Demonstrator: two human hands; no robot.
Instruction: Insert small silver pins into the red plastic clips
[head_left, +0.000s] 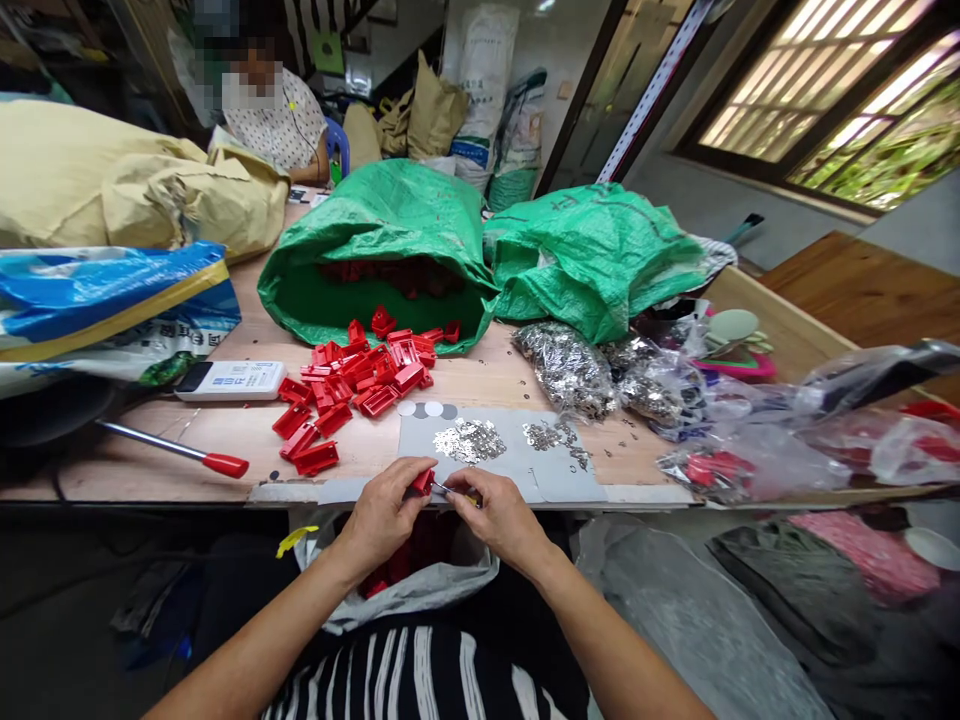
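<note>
My left hand [385,510] is closed around a small red plastic part [424,482] at the table's front edge. In my right hand [499,515] is a thin metal-tipped tool [444,488], its tip against the red part; the fingers hide most of its handle, so its kind is unclear. Just beyond my hands, a pile of small silvery metal pieces [471,440] and a smaller pile of metal clips [546,436] lie on a grey sheet [517,475]. A heap of red plastic parts [352,375] lies to the left.
An open green sack [375,215] holds more red parts; another green sack [592,255] lies beside it. Bags of metal pieces [566,370] sit right. A lever with a red grip [225,465] juts out left. An open bag [420,595] rests below my hands. A person [277,120] sits across.
</note>
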